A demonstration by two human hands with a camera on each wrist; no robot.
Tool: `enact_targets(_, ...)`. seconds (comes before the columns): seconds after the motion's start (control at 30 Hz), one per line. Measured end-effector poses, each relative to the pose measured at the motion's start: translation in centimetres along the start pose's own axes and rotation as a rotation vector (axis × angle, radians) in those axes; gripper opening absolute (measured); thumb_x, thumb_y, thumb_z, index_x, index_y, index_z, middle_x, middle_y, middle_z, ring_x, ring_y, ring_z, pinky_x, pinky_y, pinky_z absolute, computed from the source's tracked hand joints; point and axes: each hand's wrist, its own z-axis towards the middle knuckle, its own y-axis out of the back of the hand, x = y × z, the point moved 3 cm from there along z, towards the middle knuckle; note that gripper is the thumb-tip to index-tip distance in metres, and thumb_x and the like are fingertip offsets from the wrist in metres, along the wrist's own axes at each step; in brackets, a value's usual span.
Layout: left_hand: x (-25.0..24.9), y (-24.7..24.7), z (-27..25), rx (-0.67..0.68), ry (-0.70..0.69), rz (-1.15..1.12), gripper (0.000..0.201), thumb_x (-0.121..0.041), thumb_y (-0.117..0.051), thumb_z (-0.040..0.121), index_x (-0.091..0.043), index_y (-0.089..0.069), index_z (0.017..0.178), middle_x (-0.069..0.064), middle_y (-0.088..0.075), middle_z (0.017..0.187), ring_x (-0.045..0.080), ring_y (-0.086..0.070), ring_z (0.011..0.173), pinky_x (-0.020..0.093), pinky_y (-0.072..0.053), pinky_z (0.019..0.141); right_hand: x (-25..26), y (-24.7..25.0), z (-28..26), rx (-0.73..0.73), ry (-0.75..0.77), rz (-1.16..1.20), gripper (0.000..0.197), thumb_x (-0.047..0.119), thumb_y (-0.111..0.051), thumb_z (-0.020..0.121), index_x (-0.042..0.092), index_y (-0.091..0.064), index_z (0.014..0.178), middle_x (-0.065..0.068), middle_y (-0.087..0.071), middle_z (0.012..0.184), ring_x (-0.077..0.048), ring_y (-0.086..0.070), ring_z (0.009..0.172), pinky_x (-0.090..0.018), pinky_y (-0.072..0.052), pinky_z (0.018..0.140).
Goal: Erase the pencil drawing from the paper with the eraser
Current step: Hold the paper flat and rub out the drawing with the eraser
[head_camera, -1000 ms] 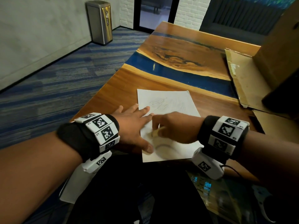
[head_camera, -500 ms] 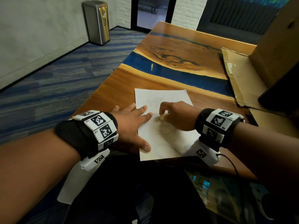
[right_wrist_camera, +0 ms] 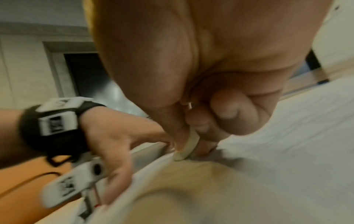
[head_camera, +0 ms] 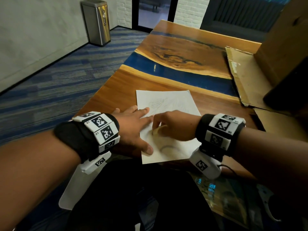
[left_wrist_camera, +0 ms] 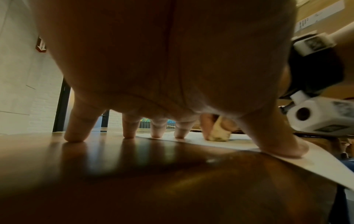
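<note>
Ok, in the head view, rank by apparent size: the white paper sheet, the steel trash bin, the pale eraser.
1. White paper sheet, largest.
2. Steel trash bin: looks smaller, but it stands far off, so true size is unsure.
3. Pale eraser, a sliver in the right hand.

Dim indoor light, wide-angle bending at edges, wrist views motion-blurred, glare on the glossy table (head_camera: 116, 90).

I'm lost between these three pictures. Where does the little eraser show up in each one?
Head view: the eraser sits at centre, pinched by the right hand on the paper.
Left wrist view: right of centre, beyond the left hand's fingers, eraser touching the paper.
Right wrist view: centre, eraser between fingertips.
Shared landmark: the white paper.
</note>
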Motion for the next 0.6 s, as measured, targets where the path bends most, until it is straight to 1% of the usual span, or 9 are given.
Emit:
enact_targets(0.1,-0.1,-0.1,0.0,0.004,0.006,0.019,0.121,-0.095,-0.051,0.061,-0.043,0.005,0.155,-0.012,0.018,0.165,0.025,0.014,0.153,0.069,-0.008,0.115,-1.4,0.7,0.4,-0.103,-0.101,-0.004,0.021,0.024,-0.052,0.099,0.024,-0.057,0.12,-0.003,-0.063,0.116,-0.024,-0.06,0.107,-0.036,-0.05,0.091)
enact_targets(0.17,0.0,0.0,0.0,-0.003,-0.005,0.005,0.121,-0.096,-0.051,0.059,-0.045,0.003,0.155,-0.012,0.017,0.166,0.026,0.012,0.153,0.07,-0.008,0.115,0.0,0.1,-0.3,-0.037,0.006,0.01,0.021,0.025,-0.053,0.099,0.022,-0.057,0.12,0.0,-0.062,0.112,-0.02,-0.06,0.101,-0.032,-0.048,0.088)
enact_targets(0.23,0.1,0.0,0.0,0.009,-0.008,-0.016,0.124,-0.096,-0.052,0.057,-0.045,0.004,0.155,-0.012,0.017,0.166,0.026,0.012,0.153,0.071,-0.008,0.115,1.2,-0.7,-0.9,0.05,0.097,0.03,0.023,0.026,-0.054,0.099,0.021,-0.059,0.121,0.001,-0.061,0.114,-0.018,-0.058,0.101,-0.031,-0.047,0.089)
enact_targets(0.3,0.0,0.1,0.1,0.019,-0.003,0.006,0.123,-0.096,-0.052,0.059,-0.044,0.005,0.156,-0.012,0.017,0.166,0.026,0.012,0.153,0.07,-0.01,0.115,0.3,-0.2,-0.3,0.012,0.05,0.031,0.023,0.025,-0.054,0.099,0.022,-0.059,0.121,-0.002,-0.063,0.118,-0.02,-0.059,0.105,-0.034,-0.048,0.093)
enact_targets(0.37,-0.2,0.1,0.1,0.02,0.001,0.043,0.12,-0.094,-0.051,0.062,-0.045,0.006,0.155,-0.01,0.018,0.166,0.027,0.011,0.153,0.07,-0.013,0.114,-1.1,0.6,0.0,-0.078,-0.045,0.003,0.022,0.026,-0.053,0.099,0.023,-0.058,0.121,-0.003,-0.063,0.117,-0.023,-0.06,0.107,-0.036,-0.05,0.092)
enact_targets(0.4,-0.3,0.2,0.0,0.024,0.0,0.049,0.118,-0.094,-0.051,0.063,-0.046,0.006,0.155,-0.01,0.018,0.166,0.028,0.011,0.153,0.07,-0.014,0.114,-1.2,0.7,-0.1,-0.086,-0.048,-0.005,0.022,0.026,-0.053,0.099,0.024,-0.058,0.12,-0.002,-0.064,0.114,-0.023,-0.06,0.106,-0.035,-0.05,0.09)
enact_targets(0.5,-0.2,0.4,0.0,0.051,0.0,0.026,0.116,-0.094,-0.053,0.061,-0.051,0.006,0.152,-0.01,0.019,0.165,0.029,0.012,0.152,0.07,-0.014,0.113,0.4,-0.2,-1.0,0.051,0.104,-0.008,0.021,0.024,-0.055,0.099,0.023,-0.059,0.119,0.002,-0.063,0.114,-0.017,-0.059,0.103,-0.029,-0.046,0.088)
enact_targets(0.53,-0.2,0.5,0.1,0.061,0.001,0.027,0.118,-0.094,-0.053,0.061,-0.051,0.007,0.152,-0.009,0.019,0.165,0.029,0.012,0.152,0.07,-0.015,0.113,0.5,-0.3,-1.2,0.078,0.117,-0.005,0.021,0.025,-0.055,0.099,0.024,-0.06,0.119,0.002,-0.063,0.115,-0.016,-0.058,0.103,-0.029,-0.046,0.09)
enact_targets(0.6,-0.3,0.4,0.3,0.059,0.005,0.061,0.119,-0.094,-0.052,0.061,-0.049,0.009,0.153,-0.008,0.019,0.166,0.03,0.011,0.153,0.07,-0.018,0.113,-1.0,0.4,-0.8,0.014,0.032,-0.011,0.021,0.024,-0.054,0.099,0.024,-0.059,0.12,0.001,-0.063,0.114,-0.019,-0.059,0.104,-0.032,-0.048,0.091)
